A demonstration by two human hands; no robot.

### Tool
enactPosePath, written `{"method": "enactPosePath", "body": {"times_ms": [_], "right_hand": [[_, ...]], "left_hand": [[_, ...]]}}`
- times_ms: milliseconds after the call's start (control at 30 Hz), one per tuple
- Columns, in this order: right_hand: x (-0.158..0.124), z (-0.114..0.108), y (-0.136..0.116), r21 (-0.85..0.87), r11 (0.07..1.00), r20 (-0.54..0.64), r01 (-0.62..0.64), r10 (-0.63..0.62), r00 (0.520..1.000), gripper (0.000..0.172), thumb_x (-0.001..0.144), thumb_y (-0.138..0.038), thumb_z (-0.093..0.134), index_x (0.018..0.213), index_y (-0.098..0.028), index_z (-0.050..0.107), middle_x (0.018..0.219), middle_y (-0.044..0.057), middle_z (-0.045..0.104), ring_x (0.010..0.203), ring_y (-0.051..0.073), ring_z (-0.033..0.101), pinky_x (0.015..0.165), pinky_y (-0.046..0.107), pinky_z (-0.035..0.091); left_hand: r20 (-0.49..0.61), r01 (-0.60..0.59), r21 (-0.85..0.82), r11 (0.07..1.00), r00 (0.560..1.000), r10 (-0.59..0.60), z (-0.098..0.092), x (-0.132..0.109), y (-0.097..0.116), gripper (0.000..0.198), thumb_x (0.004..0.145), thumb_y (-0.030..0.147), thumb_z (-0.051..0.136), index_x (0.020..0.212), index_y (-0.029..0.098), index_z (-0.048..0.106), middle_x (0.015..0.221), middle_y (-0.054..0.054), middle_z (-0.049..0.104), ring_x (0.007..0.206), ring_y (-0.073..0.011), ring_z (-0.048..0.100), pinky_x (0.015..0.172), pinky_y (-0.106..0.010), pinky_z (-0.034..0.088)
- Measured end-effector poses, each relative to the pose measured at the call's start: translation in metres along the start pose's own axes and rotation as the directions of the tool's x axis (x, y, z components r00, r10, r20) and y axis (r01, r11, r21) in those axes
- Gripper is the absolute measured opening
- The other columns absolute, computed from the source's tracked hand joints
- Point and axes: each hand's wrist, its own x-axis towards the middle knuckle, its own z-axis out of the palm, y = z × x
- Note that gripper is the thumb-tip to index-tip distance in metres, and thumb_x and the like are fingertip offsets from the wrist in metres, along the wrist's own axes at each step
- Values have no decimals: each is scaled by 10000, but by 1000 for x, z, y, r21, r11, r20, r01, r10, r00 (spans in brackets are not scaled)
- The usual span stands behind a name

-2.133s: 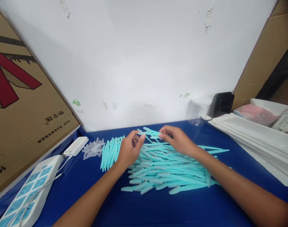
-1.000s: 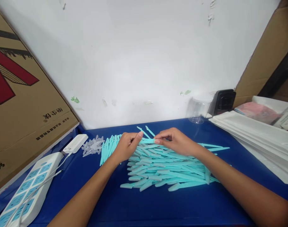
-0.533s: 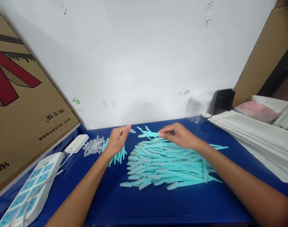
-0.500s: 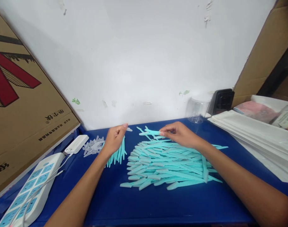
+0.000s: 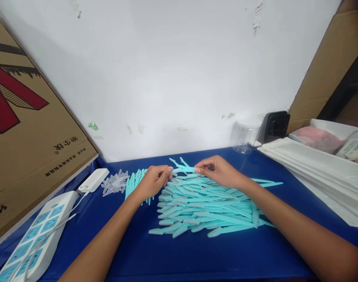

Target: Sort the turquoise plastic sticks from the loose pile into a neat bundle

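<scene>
Above the back of a large pile of turquoise eyebrow razors (image 5: 208, 205), my two hands meet at one turquoise eyebrow razor (image 5: 184, 170). My right hand (image 5: 218, 171) pinches its handle end between thumb and fingers. At its other end, my left hand (image 5: 155, 181) is closed in a pinch, with a small clear blade cap (image 5: 174, 174) partly showing by the fingertips. How far the cap covers the blade is hidden by the fingers. Behind my left hand lies a neat row of razors (image 5: 134, 181), and left of that a heap of clear caps (image 5: 116, 182).
A white power strip (image 5: 54, 207) with cables and a white adapter (image 5: 93, 179) lie at the left, beside a large cardboard box (image 5: 35, 129). At the back right stand a clear jar (image 5: 245, 137) and a black object (image 5: 276, 127). White sheets (image 5: 310, 172) are stacked at the right.
My left hand has moved right with the clear cap to the razor's end. My right hand has shifted slightly down and left, still pinching the razor.
</scene>
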Motion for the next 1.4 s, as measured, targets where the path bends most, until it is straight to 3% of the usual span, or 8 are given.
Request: {"method": "enactPosePath", "body": {"times_ms": [333,700,867,933,1033,1100,1300,1400], "right_hand": [[-1,1,-3,19,1000,22,1,-1,1000,424,915,-550,618,969,-175,808,765,54,726,663,167,584,615,288,446],[0,-4,-1,50,999,28,-12,11,1000,429,901,-558,635,977,-175,812,825,77,765,741,211,666,642,305,495],[2,-19,14,13,998,-91,-67,68,994,411,892,-551,645,937,-177,808,828,77,770,689,195,653,621,298,491],[3,-24,18,16,996,-119,-93,94,988,424,882,-556,652,930,-161,801,788,75,761,624,174,617,582,287,471],[4,-24,19,22,996,-123,-91,93,988,429,864,-559,669,914,-151,791,787,74,756,614,164,603,585,285,472],[4,-21,16,15,997,-120,-80,82,989,421,851,-555,682,901,-151,787,794,73,754,640,171,615,618,293,485],[4,-16,15,-25,998,-125,-64,61,990,383,874,-510,657,898,-148,779,775,63,739,660,172,610,652,302,479],[4,-15,21,-41,998,-129,-52,46,991,358,892,-482,640,923,-152,777,780,55,735,667,168,602,647,293,468]], "left_hand": [[33,25,-85,996,999,-22,5,-1,11,502,1046,501,350,676,189,485,510,48,471,478,-110,438,528,-241,346],[38,2,-42,999,999,-1,-6,-1,11,516,1049,495,350,646,192,458,517,40,469,497,-115,439,546,-249,339],[-173,52,-79,996,983,-65,-28,3,-13,505,1041,522,326,662,208,442,517,38,456,468,-130,477,544,-255,372],[-274,90,76,993,960,-66,-40,4,-26,507,1041,520,304,662,213,443,521,25,466,495,-146,484,560,-265,355],[-309,215,458,863,948,-72,-57,4,-45,512,1027,517,312,654,214,489,579,-30,553,590,-194,536,597,-293,316],[-274,292,601,744,950,-151,-68,2,-56,513,1014,516,307,683,213,556,655,-78,631,672,-239,592,617,-310,313],[-234,435,674,597,892,-386,-109,-12,-79,565,976,532,287,781,182,686,855,-176,742,868,-332,678,680,-338,402],[-198,511,643,570,831,-520,-124,-19,-85,566,944,552,319,795,160,698,751,-169,725,738,-330,688,626,-339,434]]}}
